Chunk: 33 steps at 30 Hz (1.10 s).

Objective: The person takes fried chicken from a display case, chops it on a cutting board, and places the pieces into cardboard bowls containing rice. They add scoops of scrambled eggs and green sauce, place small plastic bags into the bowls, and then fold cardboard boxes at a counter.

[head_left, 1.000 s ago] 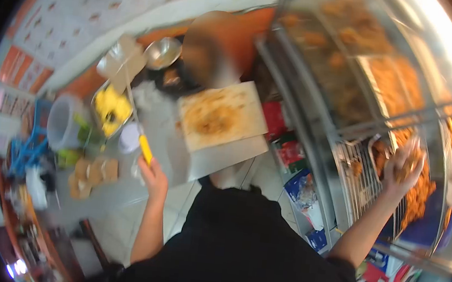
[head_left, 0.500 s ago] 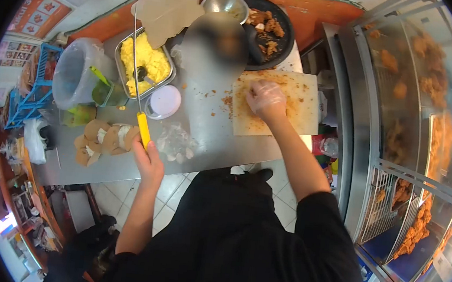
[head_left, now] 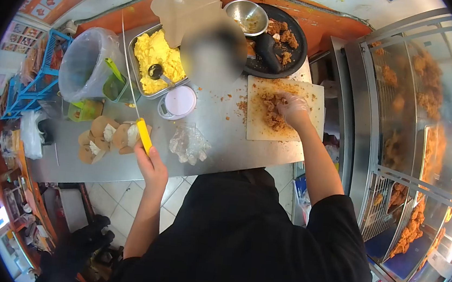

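Tool with yellow handle (head_left: 144, 133): holding it in the left hand (head_left: 153, 171), with thumb and fingers closing around the lower end. Pointing its long thin metal part away from this hand, leaning a little to the left. Stretching the right hand (head_left: 294, 110) forward over a pale cutting board (head_left: 257, 130), bending its fingers downward. Touching there, with the fingertips, a loose heap of brown crumbly pieces (head_left: 272, 110), lying on the board just to the left of this hand. Seeming to be wearing a thin clear glove on the right hand. Not being able to tell about its fingers: closing on a piece, or only resting on the heap.

Seeing also, beyond the right hand, a black round pan (head_left: 298, 55) carrying more brown pieces, with a metal bowl (head_left: 247, 17) at its left edge. Finding crumbs scattered on the steel worktop (head_left: 226, 138), between both hands but nearer to the right one. Noticing crumpled clear plastic (head_left: 190, 144) near the left hand, on its right side, and beyond it a white scale (head_left: 180, 101). Seeing, to the left of the left hand, small brown paper boxes (head_left: 98, 127) standing close together, holding something white. Finding, farther beyond this hand, a steel tray (head_left: 160, 92) containing yellow food (head_left: 158, 50), with a dark ladle (head_left: 155, 71) lying in it.
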Each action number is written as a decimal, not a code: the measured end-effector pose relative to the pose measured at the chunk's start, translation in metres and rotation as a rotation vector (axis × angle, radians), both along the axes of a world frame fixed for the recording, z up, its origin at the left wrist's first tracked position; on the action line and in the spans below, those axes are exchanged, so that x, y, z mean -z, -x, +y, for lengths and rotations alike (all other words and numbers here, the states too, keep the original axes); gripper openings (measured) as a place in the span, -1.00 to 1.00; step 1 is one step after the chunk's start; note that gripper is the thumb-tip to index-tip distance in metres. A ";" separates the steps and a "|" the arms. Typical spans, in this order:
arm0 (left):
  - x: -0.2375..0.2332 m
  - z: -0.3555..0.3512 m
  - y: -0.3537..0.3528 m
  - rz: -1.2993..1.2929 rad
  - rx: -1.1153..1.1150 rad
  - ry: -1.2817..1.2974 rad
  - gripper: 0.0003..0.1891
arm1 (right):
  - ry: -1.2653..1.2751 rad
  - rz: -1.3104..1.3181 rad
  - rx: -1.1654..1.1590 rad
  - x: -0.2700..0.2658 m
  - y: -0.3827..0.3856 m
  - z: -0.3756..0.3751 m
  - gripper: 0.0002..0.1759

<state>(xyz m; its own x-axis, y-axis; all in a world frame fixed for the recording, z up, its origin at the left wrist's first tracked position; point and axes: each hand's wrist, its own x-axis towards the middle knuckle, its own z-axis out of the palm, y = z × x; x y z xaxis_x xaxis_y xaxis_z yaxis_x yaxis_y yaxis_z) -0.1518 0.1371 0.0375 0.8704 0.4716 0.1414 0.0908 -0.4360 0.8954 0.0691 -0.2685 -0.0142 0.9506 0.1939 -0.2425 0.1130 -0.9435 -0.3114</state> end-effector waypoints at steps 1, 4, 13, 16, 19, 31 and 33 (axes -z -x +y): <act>0.001 -0.002 -0.004 -0.004 -0.004 0.003 -0.64 | -0.121 0.109 0.139 0.007 -0.004 -0.004 -0.51; 0.003 -0.010 -0.009 -0.046 0.020 -0.025 -0.64 | -0.209 0.190 0.250 0.000 0.000 0.001 -0.53; -0.021 -0.036 -0.019 -0.070 0.122 -0.070 -0.67 | 0.226 -0.095 -0.064 -0.017 -0.016 0.045 -0.51; -0.018 -0.037 -0.017 -0.114 0.135 -0.134 -0.65 | 0.393 0.067 -0.128 0.002 -0.041 0.055 -0.54; -0.018 -0.037 -0.012 -0.061 0.143 -0.094 -0.66 | 0.374 0.199 -0.087 -0.007 -0.048 0.058 -0.58; 0.000 -0.067 -0.037 -0.032 0.296 -0.068 -0.62 | -2.129 0.074 0.780 -0.062 0.076 -0.096 -0.60; -0.002 -0.078 -0.046 0.003 0.356 -0.025 -0.62 | -2.180 -0.112 0.674 -0.117 0.133 -0.140 -0.58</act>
